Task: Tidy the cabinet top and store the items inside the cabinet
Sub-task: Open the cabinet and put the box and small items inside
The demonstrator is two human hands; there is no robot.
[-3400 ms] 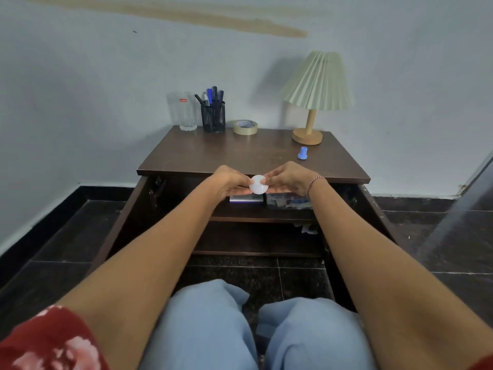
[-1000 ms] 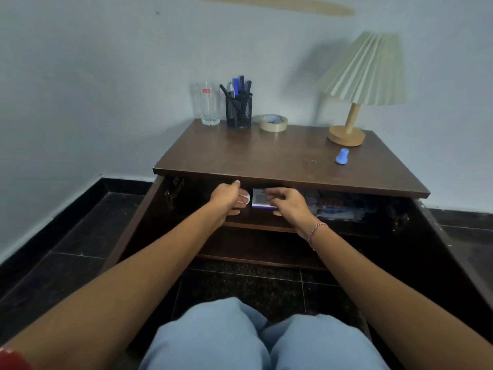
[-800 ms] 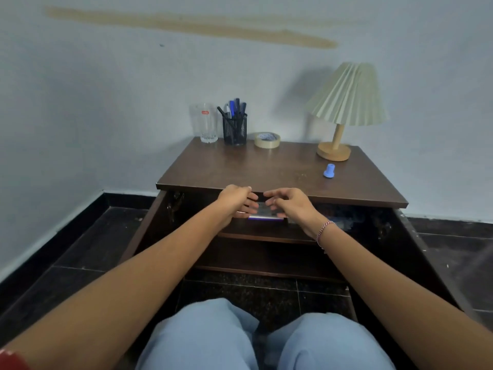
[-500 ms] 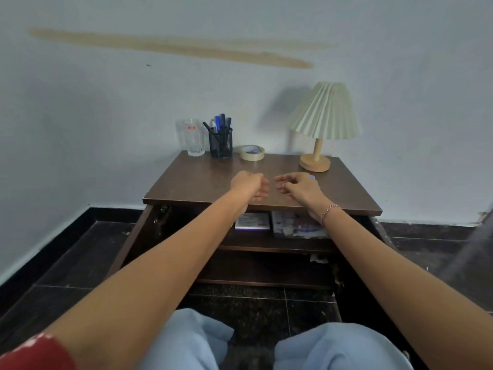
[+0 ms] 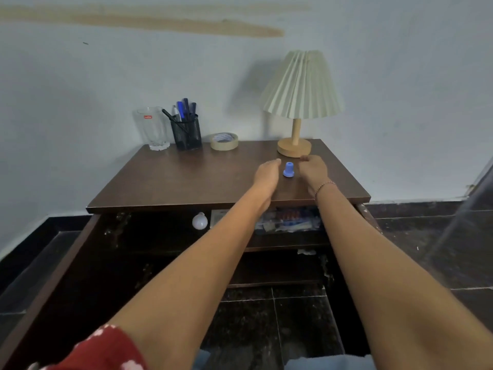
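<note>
While both hands hover over the cabinet top (image 5: pixel 186 177), left hand (image 5: pixel 266 173) and right hand (image 5: pixel 313 170) flank the small blue piece (image 5: pixel 288 169). Fingers are loosely curled and grasp nothing. The piece stands upright, just before the lamp base (image 5: pixel 294 148).

Risks: a clumsy pinch tips the light piece and it rolls off the edge. The right hand knocks the lamp. The bulb (image 5: pixel 199 221) on the inner shelf rolls out if jolted.

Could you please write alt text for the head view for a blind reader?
A person's left hand and right hand flank a small blue plastic cap on a dark wooden cabinet top, not gripping it. A white light bulb lies inside the open cabinet below.
</note>
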